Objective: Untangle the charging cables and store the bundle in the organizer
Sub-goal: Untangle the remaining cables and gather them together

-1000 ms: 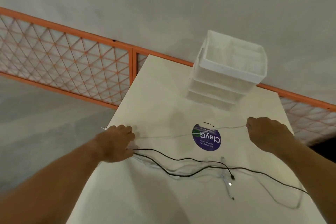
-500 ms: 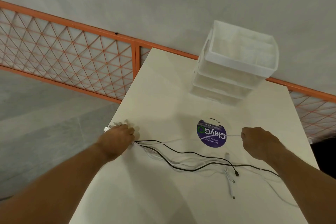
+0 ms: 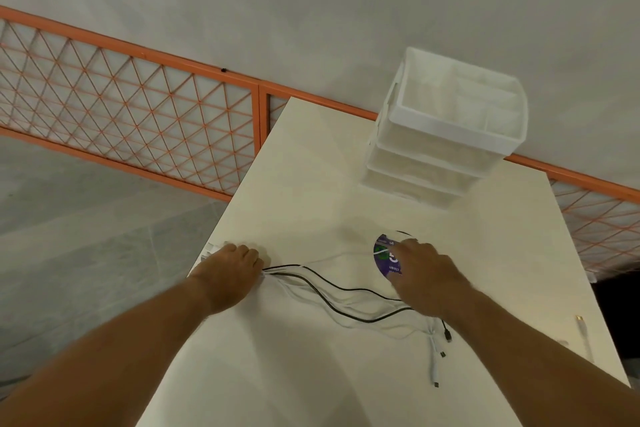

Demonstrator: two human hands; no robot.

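Note:
Several black and white charging cables (image 3: 332, 295) lie across the cream table (image 3: 311, 191), fanning rightward from my left hand (image 3: 231, 267). That hand is closed on their gathered ends near the table's left edge. My right hand (image 3: 424, 276) rests palm down over the cables' right part and a white cable that crosses a purple round sticker (image 3: 384, 255); whether its fingers pinch that cable is hidden. Loose plugs (image 3: 437, 354) lie below my right forearm. The white stacked organizer (image 3: 450, 135) stands at the back right with its top bin open.
An orange lattice fence (image 3: 131, 114) runs behind the table against a grey wall. A small white cable end with a gold tip (image 3: 583, 333) lies near the table's right edge. The grey floor drops away to the left.
My right hand has moved left and down onto the sticker and cables, and the white cable it held taut has gone slack. My left hand stays closed on the ends.

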